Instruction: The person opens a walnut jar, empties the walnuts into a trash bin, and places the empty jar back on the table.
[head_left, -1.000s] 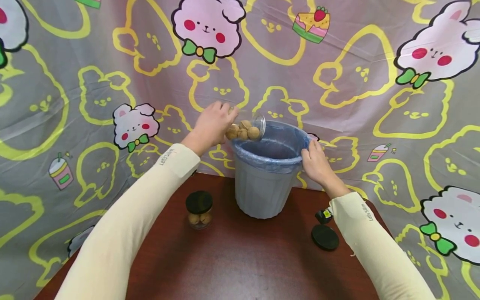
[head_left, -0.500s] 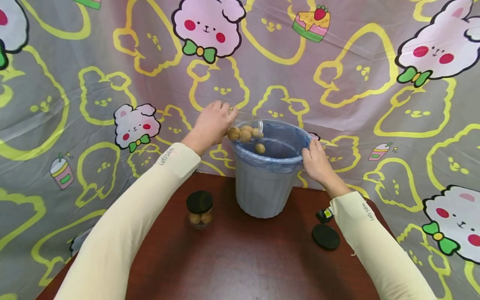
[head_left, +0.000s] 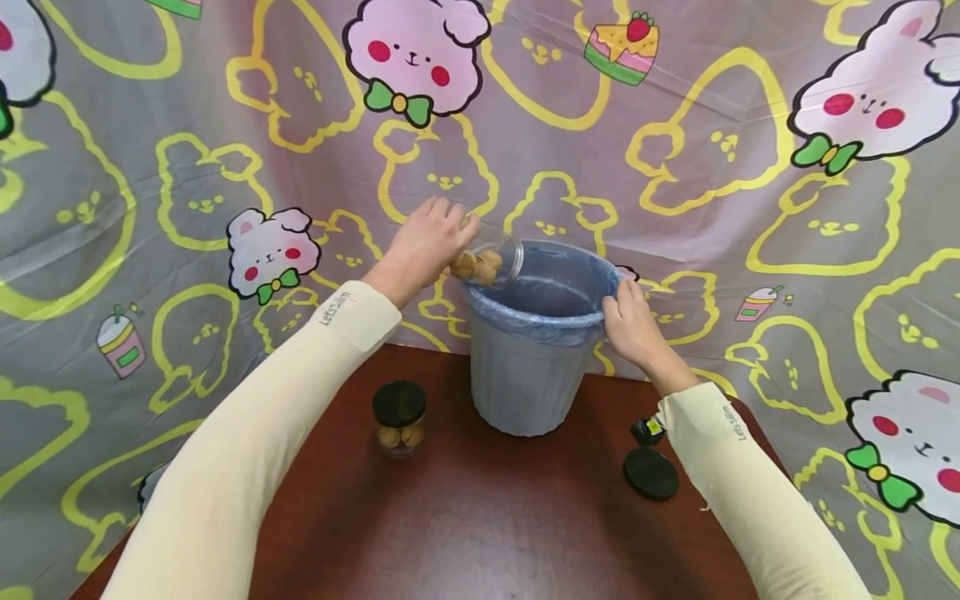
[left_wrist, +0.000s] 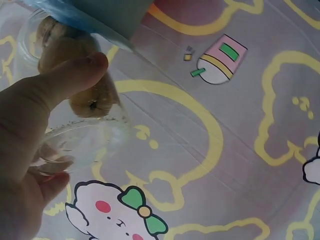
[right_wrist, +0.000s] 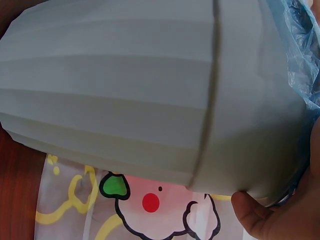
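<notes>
Step in hand looks like pouring: left hand [head_left: 429, 246], fingers and thumb curled round a clear jar [head_left: 506, 245], holds it tipped at the 10 o'clock rim of a grey bin [head_left: 525, 383]. A few walnuts [head_left: 482, 267] in that jar. Right hand [head_left: 633, 323] grips the bin's rim at 3. Blue liner [head_left: 536, 327] folded over rim; bin floor hidden. Lidded jar [head_left: 400, 419] at 8, walnuts inside; loose black lid [head_left: 651, 474] at 4. Emptying probably calls for steeper tilt, bin steady.
</notes>
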